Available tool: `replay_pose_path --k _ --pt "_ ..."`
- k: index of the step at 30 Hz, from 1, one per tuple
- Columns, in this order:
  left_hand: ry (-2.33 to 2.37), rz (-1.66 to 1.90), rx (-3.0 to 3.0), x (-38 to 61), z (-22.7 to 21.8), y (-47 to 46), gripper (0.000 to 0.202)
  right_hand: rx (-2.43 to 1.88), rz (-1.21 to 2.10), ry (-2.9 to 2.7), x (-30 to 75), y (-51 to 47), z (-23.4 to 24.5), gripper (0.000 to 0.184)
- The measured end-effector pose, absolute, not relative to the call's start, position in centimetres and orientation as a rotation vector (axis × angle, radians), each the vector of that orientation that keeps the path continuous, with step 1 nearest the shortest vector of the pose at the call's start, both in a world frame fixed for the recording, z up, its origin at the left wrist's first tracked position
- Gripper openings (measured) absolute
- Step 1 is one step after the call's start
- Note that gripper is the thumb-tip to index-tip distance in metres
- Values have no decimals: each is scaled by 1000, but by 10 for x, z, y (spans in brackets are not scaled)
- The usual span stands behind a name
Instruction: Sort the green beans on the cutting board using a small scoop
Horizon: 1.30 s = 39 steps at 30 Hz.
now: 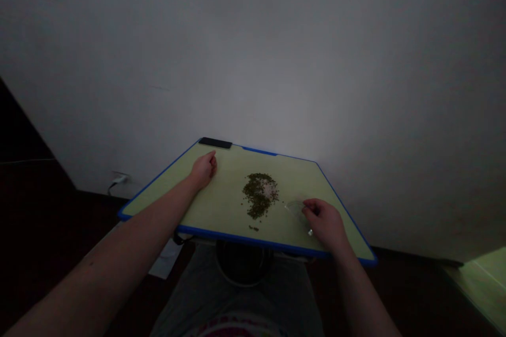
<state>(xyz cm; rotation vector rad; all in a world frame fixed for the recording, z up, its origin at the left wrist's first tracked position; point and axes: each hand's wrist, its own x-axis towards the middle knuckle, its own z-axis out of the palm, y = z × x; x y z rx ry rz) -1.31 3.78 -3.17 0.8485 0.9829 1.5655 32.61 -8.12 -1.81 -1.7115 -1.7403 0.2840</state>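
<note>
Our right hand grips a clear plastic piece, with small green seeds just to its left. Our left hand rests loosely closed on the green board, beyond the seeds.

Hands: two are counted, one left hand and one right hand. Board: one is listed, blue-edged. Phone: one is recorded, on the board. Heap of seeds: one is entered, its grains too many and too small to be counted. Clear plastic piece: one is recorded, held in the right hand. Wall socket: one is noted. Cable: one is noted. Sheet of paper: one is noted. Dark round object: one is noted beneath the board.
</note>
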Motion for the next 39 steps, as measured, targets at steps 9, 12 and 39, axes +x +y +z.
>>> replay_pose_path --k 9,12,39 --pt "961 1582 863 -12 -35 40 35 -1694 327 -1757 316 -84 -16 25" --pt "968 1569 859 -10 -32 38 35 -1670 322 -1827 304 -86 -19 25" --pt "960 1580 869 -11 -35 39 35 -1681 271 -1895 323 -45 -24 23"
